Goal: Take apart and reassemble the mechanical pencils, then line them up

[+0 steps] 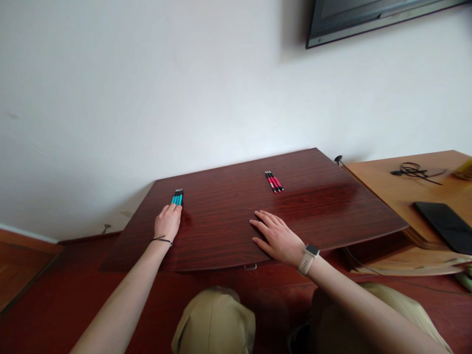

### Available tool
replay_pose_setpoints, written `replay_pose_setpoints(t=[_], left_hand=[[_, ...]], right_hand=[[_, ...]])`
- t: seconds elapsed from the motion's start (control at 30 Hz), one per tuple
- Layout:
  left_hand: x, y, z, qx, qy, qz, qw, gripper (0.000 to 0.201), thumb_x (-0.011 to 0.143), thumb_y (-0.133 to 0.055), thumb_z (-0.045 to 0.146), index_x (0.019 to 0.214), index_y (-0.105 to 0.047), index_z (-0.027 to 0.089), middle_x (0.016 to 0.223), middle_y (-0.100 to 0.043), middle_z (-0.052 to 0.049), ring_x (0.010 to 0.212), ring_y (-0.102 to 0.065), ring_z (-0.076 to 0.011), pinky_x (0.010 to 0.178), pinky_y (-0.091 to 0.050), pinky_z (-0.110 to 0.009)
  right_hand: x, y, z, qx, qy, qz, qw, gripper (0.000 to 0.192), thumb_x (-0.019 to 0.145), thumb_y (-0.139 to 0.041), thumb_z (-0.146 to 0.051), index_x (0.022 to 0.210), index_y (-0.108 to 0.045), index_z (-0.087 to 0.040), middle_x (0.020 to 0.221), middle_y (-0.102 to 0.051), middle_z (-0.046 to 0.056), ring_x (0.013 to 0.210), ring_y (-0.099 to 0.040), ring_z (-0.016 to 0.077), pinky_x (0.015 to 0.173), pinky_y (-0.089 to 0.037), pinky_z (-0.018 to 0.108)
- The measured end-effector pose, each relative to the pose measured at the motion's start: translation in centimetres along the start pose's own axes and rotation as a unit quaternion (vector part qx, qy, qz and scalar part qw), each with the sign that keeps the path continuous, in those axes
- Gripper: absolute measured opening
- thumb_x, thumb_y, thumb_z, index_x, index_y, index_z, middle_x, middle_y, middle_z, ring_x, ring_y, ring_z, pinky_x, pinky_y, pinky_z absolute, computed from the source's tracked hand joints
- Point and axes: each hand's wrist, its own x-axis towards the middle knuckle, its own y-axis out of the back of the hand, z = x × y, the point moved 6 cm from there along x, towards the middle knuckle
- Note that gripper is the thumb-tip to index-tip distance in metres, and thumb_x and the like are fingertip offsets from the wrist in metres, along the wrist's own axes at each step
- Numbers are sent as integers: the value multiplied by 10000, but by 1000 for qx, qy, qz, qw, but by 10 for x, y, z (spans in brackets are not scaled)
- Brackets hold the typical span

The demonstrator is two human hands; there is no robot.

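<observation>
Dark wood desk [228,216]: teal pens [177,197] nr far-left corner, red pens [274,181] nr far edge, both hands flat on top.

No readable text, label, brand or number anywhere; pens' print too small to read.

A dark red wood worktop [221,231] stands against a plain white wall [147,98] — a lighter wooden desk [387,191] adjoins it at right, a black screen [368,17] mounted above, reddish floor [22,265] at left.
</observation>
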Motion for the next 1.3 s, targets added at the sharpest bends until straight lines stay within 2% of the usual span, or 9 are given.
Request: replay_pose_setpoints(t=[0.3,0.4,0.6,0.73,0.97,1.07,1.17,1.3], left_hand=[[-11,4,-2,-25,-9,-9,1000,387,1087,-388,243,988,-762,222,1044,-721,-142,1027,-640,-309,770,-535,-397],[-17,6,-6,-46,4,6,999,378,1095,-391,274,1027,-759,219,1056,-721,-140,1033,-647,-312,833,-544,-412],[-25,6,-27,-107,88,79,987,195,1032,-531,307,1111,-674,201,1120,-696,-143,1079,-638,-327,950,-534,-435],[-24,-2,-41,-141,148,91,975,228,971,-592,321,1159,-638,200,1149,-686,-145,1102,-625,-345,975,-532,-460],[-20,0,-33,-135,92,83,983,344,1015,-526,330,1288,-642,157,1301,-679,-187,1202,-611,-362,1093,-502,-494],[-16,-3,-27,-156,50,73,984,414,1062,-455,350,1383,-635,160,1446,-652,-188,1335,-589,-354,1178,-461,-507],[-10,-15,-24,-185,6,52,981,527,1092,-409,402,1547,-551,178,1644,-533,-166,1530,-478,-332,1279,-378,-518],[-3,-37,-28,-207,-1,7,978,602,1108,-384,473,1622,-503,183,1733,-432,-150,1625,-372,-330,1322,-329,-554]], right_hand=[[0,0,-1,-2,-5,-5,1000,500,1093,-574,-418,1535,-600,-186,1680,-484,191,1583,-426,348,1288,-391,568],[0,-1,-1,-2,-5,-5,1000,499,1091,-575,-416,1530,-604,-180,1676,-488,189,1587,-419,347,1294,-384,558],[0,-1,0,-8,0,-4,1000,502,1098,-564,-420,1539,-592,-182,1673,-491,190,1587,-419,345,1287,-394,569],[0,0,-1,-6,-1,0,1000,492,1096,-566,-418,1531,-598,-190,1664,-503,192,1585,-425,343,1282,-402,575],[0,-1,-1,-3,-2,-3,1000,500,1096,-566,-421,1538,-595,-189,1671,-495,196,1592,-417,344,1279,-408,583],[0,-1,-1,-3,-3,-4,1000,498,1092,-575,-423,1534,-599,-195,1674,-495,192,1586,-428,346,1280,-407,587],[-1,-1,-1,-9,-3,-6,1000,499,1094,-574,-422,1539,-594,-198,1683,-484,186,1584,-432,342,1283,-407,580],[-2,-2,0,-12,0,-6,1000,506,1098,-564,-424,1550,-584,-196,1681,-486,184,1591,-422,339,1284,-410,581]])
